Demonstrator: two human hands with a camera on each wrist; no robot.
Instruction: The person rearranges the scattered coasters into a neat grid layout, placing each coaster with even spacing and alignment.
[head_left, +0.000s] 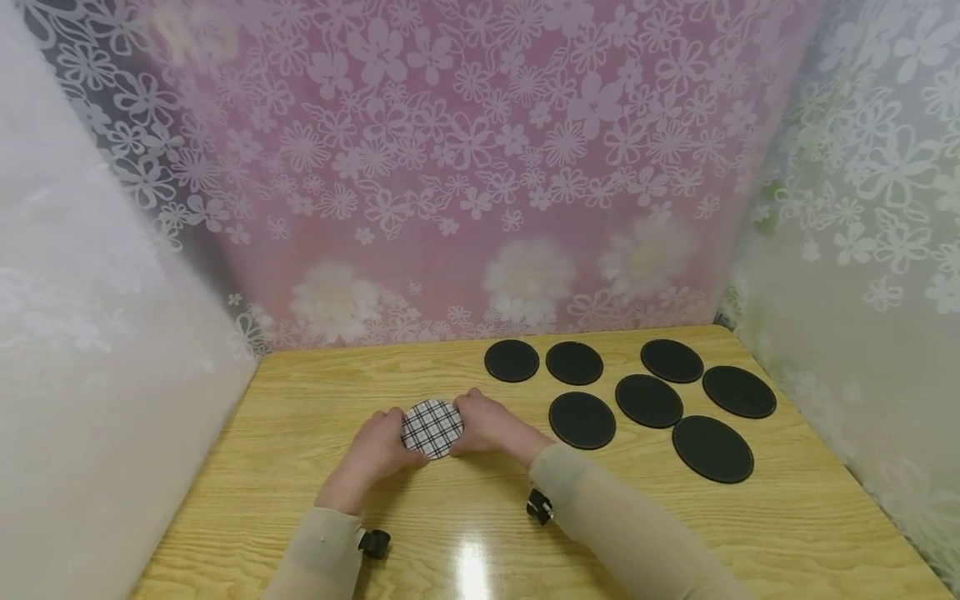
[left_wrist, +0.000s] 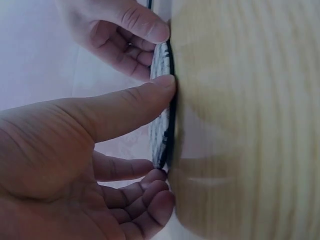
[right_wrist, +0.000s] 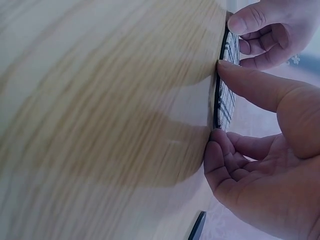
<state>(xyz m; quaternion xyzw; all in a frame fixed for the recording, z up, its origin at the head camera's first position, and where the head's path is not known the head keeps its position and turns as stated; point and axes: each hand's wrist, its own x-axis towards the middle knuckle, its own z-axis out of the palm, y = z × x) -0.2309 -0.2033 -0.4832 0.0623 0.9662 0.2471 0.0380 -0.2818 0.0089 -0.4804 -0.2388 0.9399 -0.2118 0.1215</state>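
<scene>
A round coaster [head_left: 432, 429] with a black-and-white checked top lies flat on the wooden table, left of the middle. My left hand [head_left: 381, 446] grips its left edge, thumb at the near side and the index finger at the far side. On the opposite edge, my right hand [head_left: 487, 423] pinches it the same way. Seen side-on in the left wrist view, the coaster [left_wrist: 161, 135] shows a dark underside close against the wood. The right wrist view has the thumb of my right hand [right_wrist: 270, 135] on the rim, with the other fingers curled near the table.
Several black round coasters [head_left: 582, 420] lie spread over the right half of the wooden table [head_left: 315, 400]. A pink floral curtain [head_left: 480, 208] hangs behind the table, and pale sheets [head_left: 862, 292] stand along both sides.
</scene>
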